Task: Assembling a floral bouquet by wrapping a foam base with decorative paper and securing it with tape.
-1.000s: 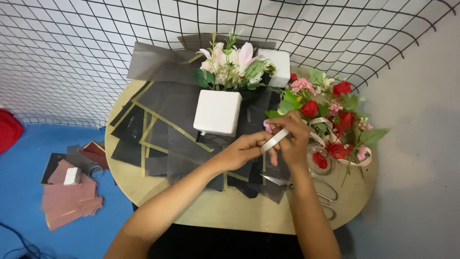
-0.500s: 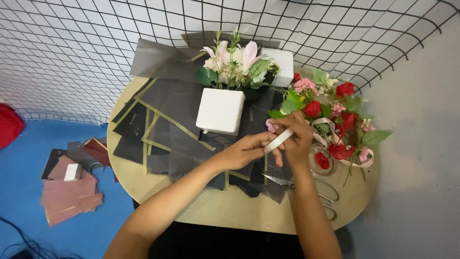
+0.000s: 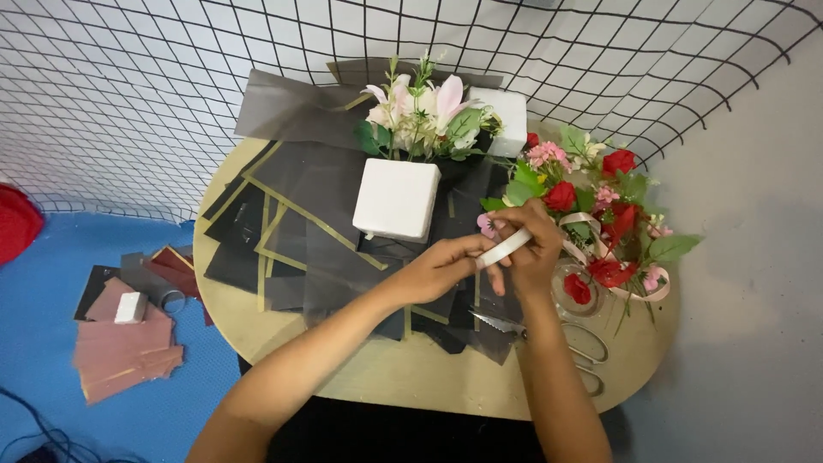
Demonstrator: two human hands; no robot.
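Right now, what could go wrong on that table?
Both hands, left hand and right hand, pinch a white tape roll just above the scissors; a dropped wrist might catch the blades. The red flowers lie beside the right hand and could get knocked or stuck to tape.

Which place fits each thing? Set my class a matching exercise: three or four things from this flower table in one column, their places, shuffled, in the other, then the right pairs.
Things:
1. white foam cube
2. scissors
3. white tape roll
4. pink paper sheets

Places:
A. on the blue floor, beside the table
B. held between the left hand and the right hand
C. on the dark wrapping sheets, in front of the pale lilies
D. on the table, by the right forearm

Pairs: 1-C, 2-D, 3-B, 4-A
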